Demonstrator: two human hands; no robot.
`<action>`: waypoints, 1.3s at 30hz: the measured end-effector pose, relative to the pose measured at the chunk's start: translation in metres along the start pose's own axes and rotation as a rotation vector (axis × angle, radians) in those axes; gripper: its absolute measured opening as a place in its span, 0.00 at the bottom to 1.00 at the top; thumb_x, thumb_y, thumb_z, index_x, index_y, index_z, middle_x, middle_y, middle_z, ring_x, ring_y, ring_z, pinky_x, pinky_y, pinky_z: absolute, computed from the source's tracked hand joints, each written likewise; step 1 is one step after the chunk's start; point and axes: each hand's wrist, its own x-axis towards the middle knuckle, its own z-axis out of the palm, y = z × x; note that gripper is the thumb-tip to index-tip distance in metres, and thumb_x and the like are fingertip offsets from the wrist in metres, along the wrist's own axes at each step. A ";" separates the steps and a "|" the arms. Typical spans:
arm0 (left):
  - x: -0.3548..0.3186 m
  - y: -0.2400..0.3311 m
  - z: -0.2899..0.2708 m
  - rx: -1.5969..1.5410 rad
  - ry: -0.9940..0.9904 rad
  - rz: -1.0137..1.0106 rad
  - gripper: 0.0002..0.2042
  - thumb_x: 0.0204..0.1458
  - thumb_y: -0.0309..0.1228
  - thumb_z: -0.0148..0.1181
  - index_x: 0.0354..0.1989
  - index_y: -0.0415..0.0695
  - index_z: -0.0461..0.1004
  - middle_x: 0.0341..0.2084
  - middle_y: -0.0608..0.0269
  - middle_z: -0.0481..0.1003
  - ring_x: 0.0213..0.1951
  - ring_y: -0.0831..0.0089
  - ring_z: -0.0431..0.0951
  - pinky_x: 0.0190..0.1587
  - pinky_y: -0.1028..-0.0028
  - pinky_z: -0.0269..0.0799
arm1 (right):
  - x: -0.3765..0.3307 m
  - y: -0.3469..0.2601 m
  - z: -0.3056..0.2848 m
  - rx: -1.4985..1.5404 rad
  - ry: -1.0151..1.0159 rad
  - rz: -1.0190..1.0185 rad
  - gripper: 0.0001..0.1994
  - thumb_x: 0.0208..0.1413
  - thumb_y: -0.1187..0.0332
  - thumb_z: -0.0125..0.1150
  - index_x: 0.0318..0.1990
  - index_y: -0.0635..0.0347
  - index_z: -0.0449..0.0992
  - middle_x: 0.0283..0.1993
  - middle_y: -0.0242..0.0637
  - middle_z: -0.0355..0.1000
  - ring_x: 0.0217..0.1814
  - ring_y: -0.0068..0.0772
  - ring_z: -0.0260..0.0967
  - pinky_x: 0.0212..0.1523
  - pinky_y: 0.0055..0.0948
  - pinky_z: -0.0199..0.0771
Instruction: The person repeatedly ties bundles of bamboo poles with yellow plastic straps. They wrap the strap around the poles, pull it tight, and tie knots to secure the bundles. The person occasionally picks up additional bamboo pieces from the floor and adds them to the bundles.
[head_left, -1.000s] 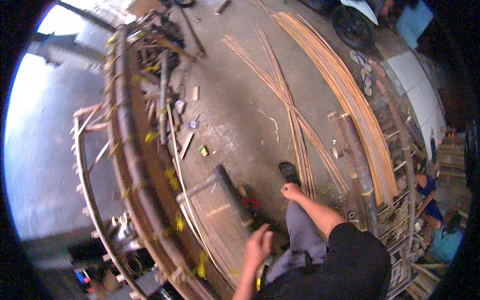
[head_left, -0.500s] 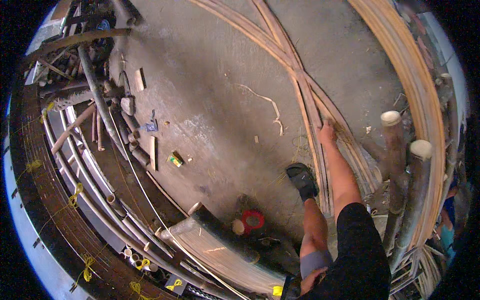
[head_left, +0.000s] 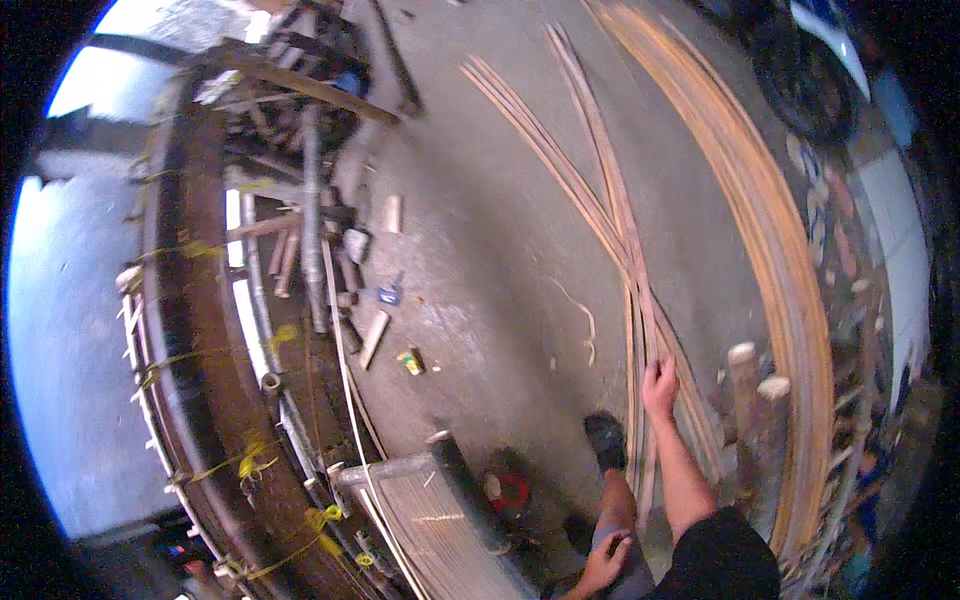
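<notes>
Two sets of long, thin brown strips, looking like split bamboo or wood, cross on the floor. My right hand (head_left: 660, 388), arm stretched forward, is closed on the upper strips (head_left: 618, 205) near their close end. The other strips (head_left: 545, 150) pass beneath and run toward the far left. My left hand (head_left: 602, 562) is low in front of my leg with fingers curled; a small dark patch shows by the fingertips, and I cannot make out what it is. My sandalled foot (head_left: 604, 440) stands just left of the strips.
A thick stack of long strips (head_left: 765, 260) curves along the right, beside upright cut poles (head_left: 742, 375). A wheel (head_left: 800, 85) is at the far right; a person in blue (head_left: 870, 485) is at the right edge. Left stands a slatted bamboo panel (head_left: 415, 520) and a pole rack (head_left: 200, 330).
The view has tilted up and shifted left, showing more of the strips' far ends. My left hand has come up into fuller view. My right hand stays on the strips.
</notes>
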 end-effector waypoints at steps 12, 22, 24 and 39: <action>-0.117 0.089 -0.216 0.223 0.428 0.584 0.19 0.58 0.40 0.53 0.51 0.39 0.73 0.49 0.47 0.74 0.53 0.51 0.73 0.55 0.62 0.68 | 0.013 -0.401 -0.063 0.186 0.065 -0.480 0.13 0.63 0.62 0.53 0.41 0.65 0.66 0.32 0.52 0.72 0.32 0.53 0.72 0.32 0.43 0.71; -0.333 0.144 -0.339 -0.117 0.817 0.639 0.18 0.64 0.36 0.45 0.55 0.36 0.65 0.42 0.42 0.75 0.43 0.44 0.75 0.47 0.60 0.70 | -0.297 -0.741 -0.055 1.123 -1.175 -0.024 0.09 0.69 0.60 0.42 0.52 0.46 0.62 0.26 0.27 0.61 0.17 0.13 0.53 0.16 0.15 0.58; -0.373 0.089 -0.340 -0.033 0.941 0.539 0.16 0.64 0.37 0.44 0.49 0.36 0.69 0.36 0.43 0.76 0.38 0.43 0.75 0.41 0.58 0.71 | -0.350 -0.730 -0.067 1.037 -1.200 -0.069 0.09 0.69 0.61 0.41 0.52 0.49 0.60 0.28 0.31 0.64 0.20 0.17 0.61 0.17 0.19 0.64; -0.480 -0.173 -0.346 0.339 1.536 -0.631 0.18 0.57 0.44 0.51 0.38 0.42 0.79 0.28 0.49 0.78 0.31 0.50 0.77 0.33 0.51 0.71 | -0.400 -0.628 -0.018 0.016 -2.386 -0.601 0.20 0.66 0.55 0.49 0.55 0.62 0.66 0.46 0.39 0.73 0.44 0.30 0.75 0.46 0.33 0.75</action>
